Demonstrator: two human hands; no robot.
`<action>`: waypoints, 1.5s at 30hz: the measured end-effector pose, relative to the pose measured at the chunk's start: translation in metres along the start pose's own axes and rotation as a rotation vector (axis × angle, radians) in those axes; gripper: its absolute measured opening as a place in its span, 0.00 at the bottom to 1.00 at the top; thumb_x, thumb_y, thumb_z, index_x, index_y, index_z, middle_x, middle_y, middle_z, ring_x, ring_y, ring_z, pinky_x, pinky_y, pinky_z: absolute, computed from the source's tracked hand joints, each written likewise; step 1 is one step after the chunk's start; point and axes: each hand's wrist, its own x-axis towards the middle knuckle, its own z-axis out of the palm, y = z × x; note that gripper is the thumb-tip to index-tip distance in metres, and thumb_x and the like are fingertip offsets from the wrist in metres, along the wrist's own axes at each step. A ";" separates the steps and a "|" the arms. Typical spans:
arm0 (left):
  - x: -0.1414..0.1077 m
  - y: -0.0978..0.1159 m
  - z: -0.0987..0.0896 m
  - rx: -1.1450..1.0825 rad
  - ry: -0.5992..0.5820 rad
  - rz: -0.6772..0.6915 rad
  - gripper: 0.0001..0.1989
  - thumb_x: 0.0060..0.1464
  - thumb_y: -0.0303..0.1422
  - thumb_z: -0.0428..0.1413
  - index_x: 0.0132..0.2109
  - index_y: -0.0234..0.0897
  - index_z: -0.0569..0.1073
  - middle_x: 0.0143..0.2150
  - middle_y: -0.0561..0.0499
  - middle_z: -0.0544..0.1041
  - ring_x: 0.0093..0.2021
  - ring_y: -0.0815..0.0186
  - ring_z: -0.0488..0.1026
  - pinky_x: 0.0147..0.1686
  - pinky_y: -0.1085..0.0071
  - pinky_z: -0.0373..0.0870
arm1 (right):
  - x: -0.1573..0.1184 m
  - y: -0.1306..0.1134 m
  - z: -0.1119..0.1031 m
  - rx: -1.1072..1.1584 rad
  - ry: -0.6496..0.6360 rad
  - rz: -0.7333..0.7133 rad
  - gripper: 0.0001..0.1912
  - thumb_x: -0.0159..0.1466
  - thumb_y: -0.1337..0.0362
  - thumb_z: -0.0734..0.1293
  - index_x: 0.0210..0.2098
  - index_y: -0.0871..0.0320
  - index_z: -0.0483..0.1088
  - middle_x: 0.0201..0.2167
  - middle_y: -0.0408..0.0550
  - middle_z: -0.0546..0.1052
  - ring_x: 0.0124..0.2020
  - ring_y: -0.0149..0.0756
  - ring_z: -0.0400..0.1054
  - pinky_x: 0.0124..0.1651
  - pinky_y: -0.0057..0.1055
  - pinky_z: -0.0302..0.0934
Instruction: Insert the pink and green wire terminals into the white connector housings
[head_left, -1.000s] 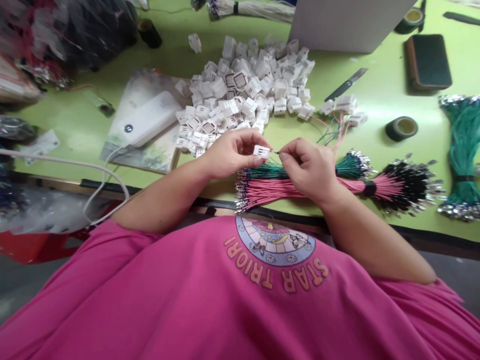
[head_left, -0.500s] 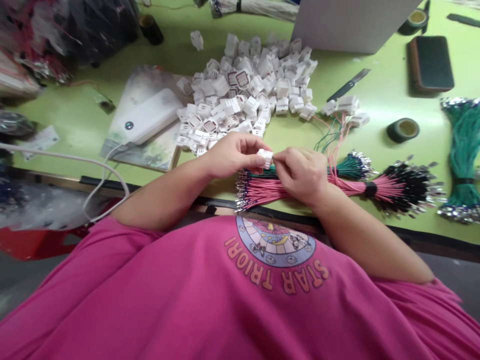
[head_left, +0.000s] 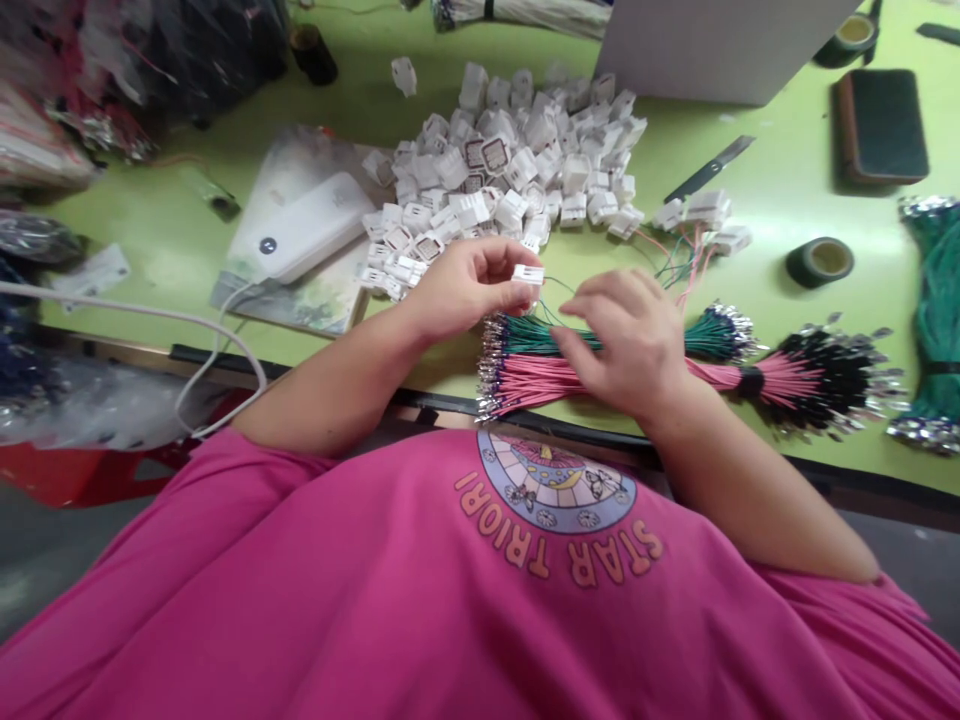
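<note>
My left hand (head_left: 465,290) pinches a small white plastic connector housing (head_left: 528,274) between thumb and fingers. From the housing's right side a thin green wire (head_left: 556,284) curves out toward my other hand. My right hand (head_left: 630,335) is just to the right, thumb and fingers apart, with nothing visible gripped. It hovers over a bundle of green wires (head_left: 525,338) and a bundle of pink wires (head_left: 536,378), both with metal terminals at their ends. Beyond my left hand lies a big heap of white connector housings (head_left: 495,160).
Wired connectors (head_left: 707,208) lie right of the heap, near a utility knife (head_left: 709,168). A tape roll (head_left: 820,262), a phone (head_left: 883,125) and another green wire bundle (head_left: 937,300) are at the right. At left, a white power bank (head_left: 319,228) rests on a notebook (head_left: 262,190).
My right hand has opened and drawn back from the connector housing, uncovering a green wire there. My left hand has tilted the housing and raised it slightly.
</note>
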 end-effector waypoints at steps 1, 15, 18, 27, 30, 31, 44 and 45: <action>0.001 0.000 -0.001 0.008 0.003 0.001 0.18 0.47 0.36 0.69 0.44 0.35 0.76 0.34 0.51 0.78 0.34 0.67 0.77 0.37 0.68 0.77 | -0.001 -0.004 0.000 -0.005 -0.076 -0.062 0.14 0.68 0.57 0.62 0.37 0.57 0.76 0.39 0.56 0.78 0.40 0.45 0.69 0.44 0.41 0.60; 0.002 -0.004 -0.003 0.038 -0.053 -0.013 0.17 0.48 0.33 0.68 0.45 0.35 0.76 0.33 0.52 0.78 0.33 0.69 0.76 0.37 0.69 0.76 | -0.002 -0.019 0.010 0.144 -0.345 -0.110 0.13 0.68 0.66 0.58 0.33 0.59 0.73 0.34 0.53 0.77 0.34 0.37 0.66 0.36 0.34 0.57; 0.002 -0.001 -0.002 0.024 -0.071 -0.026 0.19 0.48 0.36 0.69 0.46 0.35 0.76 0.35 0.50 0.79 0.36 0.67 0.78 0.39 0.69 0.77 | -0.001 -0.013 0.002 0.424 -0.170 0.068 0.10 0.66 0.65 0.61 0.34 0.58 0.73 0.31 0.46 0.77 0.32 0.34 0.67 0.37 0.32 0.60; 0.000 0.000 0.001 -0.064 -0.080 -0.077 0.23 0.48 0.43 0.70 0.47 0.36 0.75 0.40 0.49 0.80 0.40 0.67 0.80 0.42 0.71 0.78 | 0.002 0.001 -0.003 0.211 0.034 0.314 0.10 0.64 0.66 0.61 0.33 0.57 0.74 0.26 0.47 0.77 0.27 0.36 0.67 0.35 0.34 0.56; 0.000 0.000 0.001 -0.071 -0.084 -0.075 0.24 0.47 0.43 0.70 0.47 0.36 0.75 0.40 0.49 0.80 0.39 0.67 0.80 0.42 0.71 0.78 | 0.001 0.001 -0.002 0.171 -0.011 0.296 0.11 0.64 0.65 0.60 0.34 0.57 0.74 0.27 0.48 0.77 0.28 0.37 0.68 0.35 0.34 0.55; 0.000 0.000 0.001 -0.069 -0.088 -0.074 0.24 0.47 0.43 0.71 0.47 0.36 0.75 0.39 0.49 0.80 0.39 0.67 0.80 0.42 0.71 0.78 | 0.001 0.000 -0.002 0.167 -0.030 0.294 0.11 0.64 0.65 0.60 0.34 0.57 0.74 0.27 0.48 0.78 0.28 0.37 0.67 0.35 0.34 0.55; 0.002 -0.011 -0.003 0.188 -0.076 0.136 0.22 0.39 0.42 0.74 0.41 0.36 0.81 0.36 0.51 0.78 0.29 0.74 0.69 0.29 0.73 0.66 | 0.008 -0.002 -0.003 0.202 -0.169 0.346 0.11 0.64 0.64 0.60 0.32 0.58 0.74 0.26 0.47 0.76 0.28 0.34 0.64 0.36 0.32 0.53; 0.002 -0.012 -0.002 0.207 -0.075 0.146 0.22 0.39 0.42 0.73 0.41 0.37 0.81 0.36 0.51 0.78 0.29 0.74 0.68 0.29 0.73 0.66 | 0.008 -0.004 -0.001 0.215 -0.168 0.344 0.11 0.65 0.65 0.60 0.33 0.58 0.73 0.26 0.46 0.75 0.27 0.34 0.64 0.36 0.32 0.53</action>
